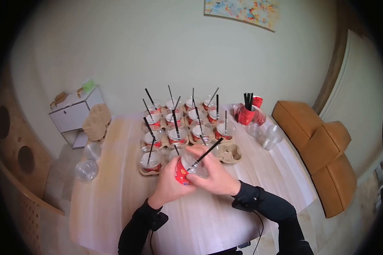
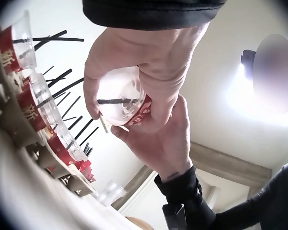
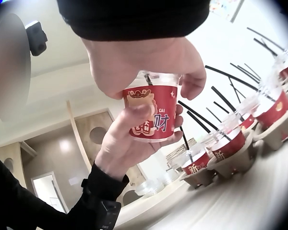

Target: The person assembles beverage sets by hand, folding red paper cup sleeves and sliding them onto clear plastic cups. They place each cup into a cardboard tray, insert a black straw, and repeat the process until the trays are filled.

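A clear plastic cup with a red printed sleeve [image 1: 181, 172] is held between both hands above the near part of the table. My left hand [image 1: 168, 185] wraps its fingers and thumb round the sleeve. From above, my right hand [image 3: 139, 57] grips the cup's clear lid [image 1: 200, 170] at the rim. A black straw [image 1: 209, 151] sticks out through the lid, slanting up to the right. Just beyond the hands stand rows of similar lidded cups [image 1: 177, 134] with straws, seated in pulp carriers. One carrier [image 1: 230, 154] shows bare compartments beside my right hand.
On the right stand a red cup of black straws [image 1: 245, 114] and nested clear cups [image 1: 273, 137]. Clear dome lids [image 1: 87, 171] lie at the table's left edge, near stacked pulp carriers [image 1: 95, 123]. A brown sofa [image 1: 332, 142] borders the table's right side.
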Tool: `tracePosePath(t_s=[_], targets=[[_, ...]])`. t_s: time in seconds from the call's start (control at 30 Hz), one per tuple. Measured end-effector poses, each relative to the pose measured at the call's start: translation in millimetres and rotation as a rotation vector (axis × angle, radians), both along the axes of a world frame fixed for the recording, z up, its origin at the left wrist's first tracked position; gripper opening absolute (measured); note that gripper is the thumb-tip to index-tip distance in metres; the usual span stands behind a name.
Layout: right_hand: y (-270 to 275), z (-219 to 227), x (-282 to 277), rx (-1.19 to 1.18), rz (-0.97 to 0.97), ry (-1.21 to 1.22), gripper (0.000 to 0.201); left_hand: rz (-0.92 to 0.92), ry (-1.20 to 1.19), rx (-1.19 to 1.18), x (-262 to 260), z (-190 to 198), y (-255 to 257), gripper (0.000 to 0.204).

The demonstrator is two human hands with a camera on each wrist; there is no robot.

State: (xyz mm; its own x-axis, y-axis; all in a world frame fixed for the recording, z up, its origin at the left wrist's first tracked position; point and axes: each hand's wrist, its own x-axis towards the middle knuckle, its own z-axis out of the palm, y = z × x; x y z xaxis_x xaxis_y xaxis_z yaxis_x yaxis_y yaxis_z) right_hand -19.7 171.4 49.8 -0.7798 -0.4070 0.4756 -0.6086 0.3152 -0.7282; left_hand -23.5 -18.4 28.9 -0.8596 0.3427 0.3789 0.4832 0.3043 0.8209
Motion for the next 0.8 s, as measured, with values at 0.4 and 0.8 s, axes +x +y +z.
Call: tracePosePath(t_s=[0.4, 0.8], targets=[[100.3, 11.0, -56.5, 0.257, -0.447, 0.278, 0.069, -0.082, 0.009, -0.039, -7.3, -23.4, 0.9, 0.094], [136.0, -90.5, -81.0, 0.474, -0.549, 0.225, 0.07, -0.207, 0.026, -0.129, -2.4, -13.3, 3.5, 0.056]])
